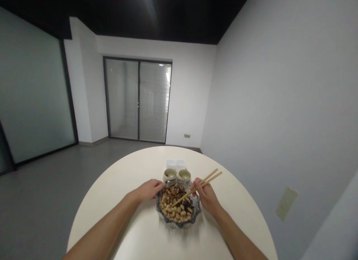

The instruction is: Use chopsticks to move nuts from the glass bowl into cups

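A glass bowl (165, 216) with a scalloped rim sits on the round white table (134, 178), filled with pale nuts and dark striped seeds. My right hand (206, 195) is closed on a pair of wooden chopsticks (208, 179), whose tips reach down into the nuts near the bowl's middle. My left hand (149, 189) rests with curled fingers against the bowl's far left rim, steadying it. Just behind the bowl stand two small round cups (170, 174) side by side.
Two small white containers (175, 164) stand behind the cups. The table's far edge curves close behind them. A grey wall runs along the right; beyond the table are an open grey floor and glass doors (138, 100) at the back.
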A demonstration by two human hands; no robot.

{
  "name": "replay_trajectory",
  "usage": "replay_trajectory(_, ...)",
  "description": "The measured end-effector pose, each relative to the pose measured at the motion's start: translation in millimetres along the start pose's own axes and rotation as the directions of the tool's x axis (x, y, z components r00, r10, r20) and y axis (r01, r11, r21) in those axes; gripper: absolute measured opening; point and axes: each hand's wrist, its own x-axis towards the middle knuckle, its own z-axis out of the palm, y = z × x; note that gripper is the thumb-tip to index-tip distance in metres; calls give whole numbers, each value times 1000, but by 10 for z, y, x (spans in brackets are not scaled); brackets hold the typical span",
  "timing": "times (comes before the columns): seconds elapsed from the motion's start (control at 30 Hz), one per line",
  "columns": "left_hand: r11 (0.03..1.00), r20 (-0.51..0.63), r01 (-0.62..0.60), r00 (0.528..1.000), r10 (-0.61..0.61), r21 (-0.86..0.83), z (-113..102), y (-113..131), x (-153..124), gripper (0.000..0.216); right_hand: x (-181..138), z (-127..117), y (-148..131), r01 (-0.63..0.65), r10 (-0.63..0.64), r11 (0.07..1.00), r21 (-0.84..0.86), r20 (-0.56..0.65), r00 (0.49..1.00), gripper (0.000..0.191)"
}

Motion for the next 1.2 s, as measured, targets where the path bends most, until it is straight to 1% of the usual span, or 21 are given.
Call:
replay_trajectory(0.23,1000,1,10,1000,-10,-1,-6,5,-8,69,-5,-16,-10,8,-9,1000,-21,-10,1000,58)
replay_trajectory(0.37,1000,-3,-8,1000,8,21,-9,3,-7,69,0,-10,1,16,-15,1000,14,-54,998,55)
replay_trajectory(0.47,999,-8,-19,1000,19,27,-7,-6,-4,67,19,-15,24,42,-37,999,35,-119,992,53)
replay_trajectory(0.57,1000,-4,-8,1000,8,20,2,-20,1,67,55,-17,53,91,-85,996,21,-217,973,51)
replay_trajectory(0.7,1000,-7,-16,1000,16,25,8,-31,6,66,129,22,78,142,-154,988,-59,-380,912,48)
replay_trajectory(0.77,999,-15,-28,999,29,44,2,-31,8,65,171,60,87,144,-171,985,-93,-433,885,47)
replay_trajectory(0.83,998,-20,-27,999,29,58,-4,-26,9,65,208,101,97,134,-171,984,-114,-447,878,47)
replay_trajectory(0.97,998,-12,-8,1000,8,55,-9,-9,2,64,253,148,126,112,-153,986,-121,-427,891,47)
replay_trajectory(1.2,999,-9,-3,1000,4,32,3,10,-13,65,241,97,143,119,-161,985,-125,-420,893,48)
